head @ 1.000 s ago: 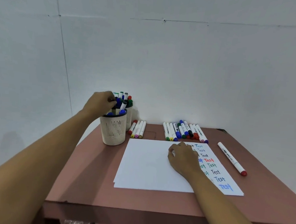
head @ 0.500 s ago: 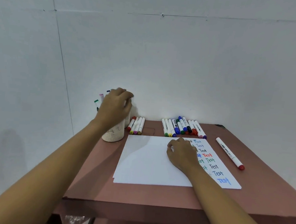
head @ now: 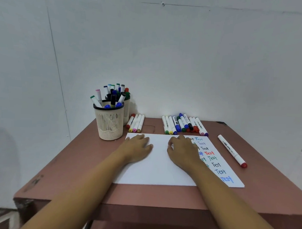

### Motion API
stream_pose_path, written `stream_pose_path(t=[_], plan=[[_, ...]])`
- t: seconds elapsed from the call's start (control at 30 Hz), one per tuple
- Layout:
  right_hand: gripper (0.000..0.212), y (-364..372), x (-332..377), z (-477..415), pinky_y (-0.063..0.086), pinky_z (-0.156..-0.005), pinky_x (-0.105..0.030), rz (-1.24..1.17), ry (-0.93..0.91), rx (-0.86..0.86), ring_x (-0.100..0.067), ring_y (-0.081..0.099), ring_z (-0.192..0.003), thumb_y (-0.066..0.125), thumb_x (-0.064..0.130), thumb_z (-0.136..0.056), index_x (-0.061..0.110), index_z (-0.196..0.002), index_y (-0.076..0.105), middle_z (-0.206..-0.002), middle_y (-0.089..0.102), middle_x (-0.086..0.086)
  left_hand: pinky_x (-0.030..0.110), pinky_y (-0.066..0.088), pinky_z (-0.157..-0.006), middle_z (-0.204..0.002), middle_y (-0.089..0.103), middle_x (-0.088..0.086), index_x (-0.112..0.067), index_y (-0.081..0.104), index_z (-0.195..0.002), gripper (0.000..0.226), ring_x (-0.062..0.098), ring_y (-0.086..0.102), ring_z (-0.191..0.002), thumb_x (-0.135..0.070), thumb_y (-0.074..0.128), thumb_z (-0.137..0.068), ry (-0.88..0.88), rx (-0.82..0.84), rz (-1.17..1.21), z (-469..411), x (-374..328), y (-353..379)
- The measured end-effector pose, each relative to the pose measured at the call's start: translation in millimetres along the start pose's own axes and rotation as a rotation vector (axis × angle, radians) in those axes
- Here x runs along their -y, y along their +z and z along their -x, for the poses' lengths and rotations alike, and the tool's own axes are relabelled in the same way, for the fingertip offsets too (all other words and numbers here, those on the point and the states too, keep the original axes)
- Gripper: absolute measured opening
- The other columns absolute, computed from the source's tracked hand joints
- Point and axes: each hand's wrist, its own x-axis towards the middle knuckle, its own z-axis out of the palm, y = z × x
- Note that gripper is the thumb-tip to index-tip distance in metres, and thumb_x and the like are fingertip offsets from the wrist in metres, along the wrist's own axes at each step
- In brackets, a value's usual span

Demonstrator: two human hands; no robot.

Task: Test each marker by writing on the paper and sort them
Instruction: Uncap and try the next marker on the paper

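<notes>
Your left hand point(head: 137, 149) lies flat on the paper point(head: 157, 171) mid-surface. Your right hand point(head: 183, 151) rests beside it, loosely curled, empty. Markers point(head: 183, 125) line the back edge, and a cup point(head: 109, 124) fills the back-left corner.

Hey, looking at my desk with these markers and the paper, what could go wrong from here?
1. The right hand lies over the written Test words on the paper; ink may smudge.
2. The front cup is crammed full and stands near the table's left edge; a reach could tip it.
3. The red-capped marker lies alone beside the paper; it might roll or get mis-sorted.
</notes>
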Motion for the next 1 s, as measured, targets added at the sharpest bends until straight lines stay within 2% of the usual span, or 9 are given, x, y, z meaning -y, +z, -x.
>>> stream_pose_path(t=[0.1,0.2,0.3,0.43,0.57,0.63,0.7,0.9,1.0], plan=[[0.023,-8.6,5.3,-8.9,0.043,-0.084,-0.036,0.038,-0.011,0.073,-0.026,0.051,-0.107,0.042,0.024,-0.097,0.014,-0.111,0.057,-0.116,0.055,-0.005,0.044,0.008,-0.115,-0.156,0.021,0.005,-0.016,0.035,-0.142,0.049,0.018,0.018,-0.143,-0.041,0.027,-0.100,0.003,0.003,-0.010,-2.5,3.1,3.4],[0.021,-18.4,14.5,-32.7,0.042,-0.071,-0.030,-0.040,0.021,0.089,-0.026,0.057,-0.097,0.044,0.018,-0.093,0.011,-0.103,0.061,-0.108,0.063,-0.005,0.044,0.007,-0.116,-0.157,0.019,0.006,-0.016,0.035,-0.142,0.050,0.018,0.017,-0.144,-0.041,0.027,-0.100,0.013,-0.003,0.001,-3.7,4.0,4.6],[0.028,-20.5,27.8,-60.4,0.047,-0.081,-0.034,-0.155,-0.013,0.055,-0.027,0.056,-0.111,0.045,0.017,-0.094,0.006,-0.111,0.063,-0.114,0.062,-0.009,0.045,0.012,-0.115,-0.153,0.027,0.007,-0.014,0.044,-0.130,0.044,0.022,0.025,-0.139,-0.041,0.028,-0.099,0.021,-0.019,0.018,-6.1,6.1,6.9],[0.025,-13.9,49.2,-92.0,0.047,-0.078,-0.032,-0.309,-0.052,0.108,-0.028,0.062,-0.097,0.047,0.015,-0.093,0.002,-0.103,0.065,-0.100,0.069,-0.013,0.049,0.023,-0.110,-0.138,0.042,0.009,-0.016,0.047,-0.103,0.031,0.025,0.037,-0.126,-0.041,0.030,-0.097,0.026,-0.044,0.021,-9.0,9.1,10.3],[0.022,3.7,65.0,-112.7,0.051,-0.088,-0.038,-0.293,-0.140,0.197,-0.027,0.063,-0.099,0.058,0.019,-0.088,0.006,-0.103,0.069,-0.102,0.070,-0.011,0.048,0.023,-0.109,-0.134,0.044,0.006,-0.015,0.049,-0.105,0.031,0.023,0.038,-0.126,-0.039,0.031,-0.098,0.043,-0.069,0.016,-8.7,7.2,9.5],[0.026,11.2,67.8,-118.2,0.049,-0.089,-0.034,-0.244,-0.170,0.226,-0.022,0.061,-0.101,0.064,0.028,-0.087,0.014,-0.109,0.068,-0.107,0.067,-0.004,0.046,0.019,-0.111,-0.145,0.037,0.004,-0.014,0.048,-0.121,0.038,0.021,0.032,-0.133,-0.039,0.031,-0.098,0.045,-0.070,0.009,-7.8,6.2,8.6],[0.031,14.9,68.6,-122.3,0.045,-0.081,-0.028,-0.217,-0.190,0.223,-0.019,0.059,-0.100,0.066,0.036,-0.085,0.019,-0.111,0.065,-0.110,0.064,-0.001,0.045,0.016,-0.112,-0.149,0.033,0.003,-0.014,0.046,-0.128,0.041,0.019,0.029,-0.135,-0.039,0.031,-0.098,0.046,-0.071,0.007,-7.9,6.7,8.9],[0.027,12.7,64.1,-128.8,0.041,-0.073,-0.025,-0.268,-0.192,0.243,-0.016,0.054,-0.090,0.067,0.026,-0.083,0.017,-0.109,0.067,-0.109,0.063,-0.005,0.048,0.019,-0.112,-0.141,0.039,0.004,-0.013,0.049,-0.116,0.037,0.021,0.032,-0.132,-0.039,0.031,-0.098,0.047,-0.071,0.024,-9.7,8.8,10.6],[0.024,7.3,54.1,-125.8,0.046,-0.079,-0.030,-0.373,-0.139,0.206,-0.023,0.060,-0.098,0.056,0.017,-0.089,0.009,-0.105,0.071,-0.111,0.068,-0.008,0.049,0.022,-0.110,-0.127,0.046,0.006,-0.017,0.046,-0.099,0.027,0.023,0.038,-0.125,-0.039,0.031,-0.097,0.031,-0.062,0.037,-8.9,8.8,10.8]])
